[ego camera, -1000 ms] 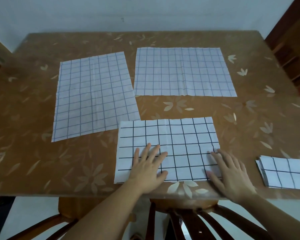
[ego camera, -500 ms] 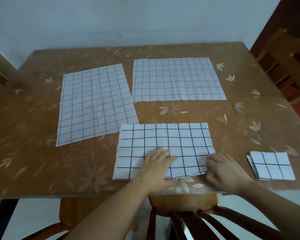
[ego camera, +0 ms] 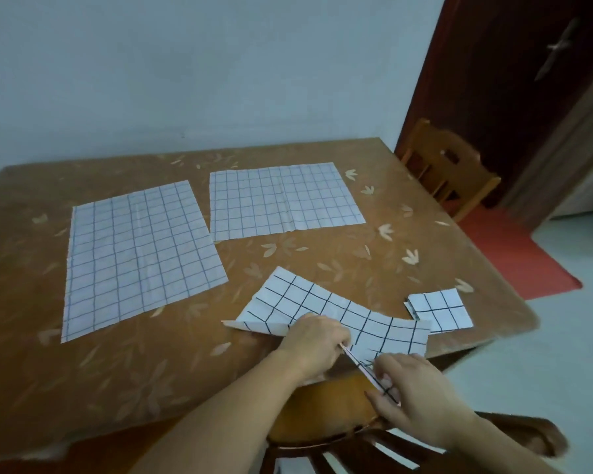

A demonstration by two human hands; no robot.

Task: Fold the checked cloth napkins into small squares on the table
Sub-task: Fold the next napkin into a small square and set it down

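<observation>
A white napkin with bold black checks (ego camera: 326,311) lies half-folded near the table's front edge, its near edge lifted off the table. My left hand (ego camera: 314,343) pinches that raised edge at the middle. My right hand (ego camera: 411,388) pinches the same edge further right, just off the table's edge. A small folded square napkin (ego camera: 439,309) sits to the right. Two flat napkins with fine blue checks lie further back: one at the left (ego camera: 137,254), one at the centre back (ego camera: 285,200).
The brown table (ego camera: 391,265) has a pale leaf pattern. A wooden chair (ego camera: 449,169) stands at the far right corner, beside a dark door and a red mat. Another chair's back (ego camera: 339,439) is right below my hands.
My hands went from pressing flat on the bold-checked napkin to pinching its near edge and lifting it. The camera view swung up and to the right.
</observation>
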